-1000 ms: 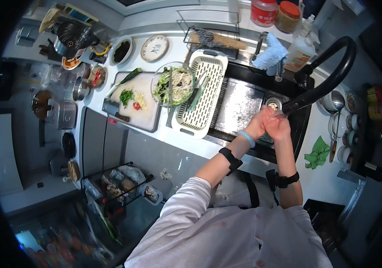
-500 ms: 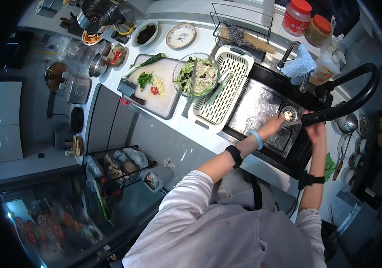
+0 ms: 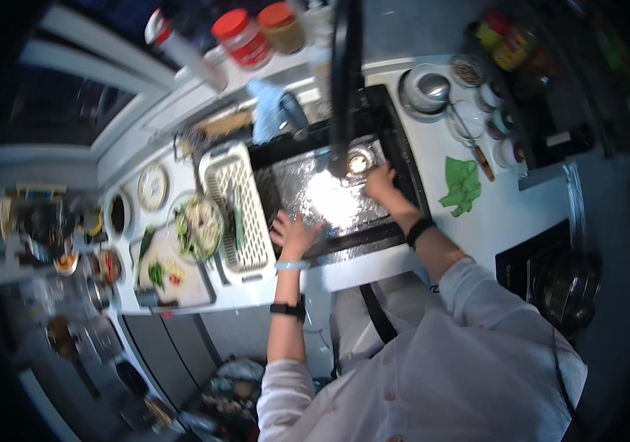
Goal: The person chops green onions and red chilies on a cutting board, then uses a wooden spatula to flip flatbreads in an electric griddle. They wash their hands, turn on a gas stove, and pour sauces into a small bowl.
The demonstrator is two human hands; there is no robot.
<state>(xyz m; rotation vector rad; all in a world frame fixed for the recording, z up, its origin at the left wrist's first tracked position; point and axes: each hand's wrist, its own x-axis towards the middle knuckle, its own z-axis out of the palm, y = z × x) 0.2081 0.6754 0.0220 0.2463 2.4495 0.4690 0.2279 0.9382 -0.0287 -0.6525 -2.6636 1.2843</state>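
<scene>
My left hand (image 3: 295, 236), with a pale blue bangle on its wrist, is over the front left part of the black sink (image 3: 411, 158), fingers spread and holding nothing. Beside it is the cream slotted draining basket (image 3: 257, 254), with a knife and a green-handled tool (image 3: 238, 225) lying in it. My right hand (image 3: 381, 184) reaches down into the sink just in front of the round drain (image 3: 360, 160). Its fingers are blurred and partly turned away, so any grip is hidden. Above the sink arches the black faucet (image 3: 341, 88). The sink floor looks wet and shiny.
Left of the basket are a glass bowl of greens and noodle-like strands (image 3: 201, 227) and a cutting board (image 3: 193, 283) with chopped bits and a cleaver. A blue cloth (image 3: 265, 110) hangs behind the sink. A green cloth (image 3: 461, 186) and ladle (image 3: 483, 162) lie to the right.
My view has swung toward the sink. The left hand has left the drain area for the sink's front left, its fingers now spread. The right hand is now in front of the drain.
</scene>
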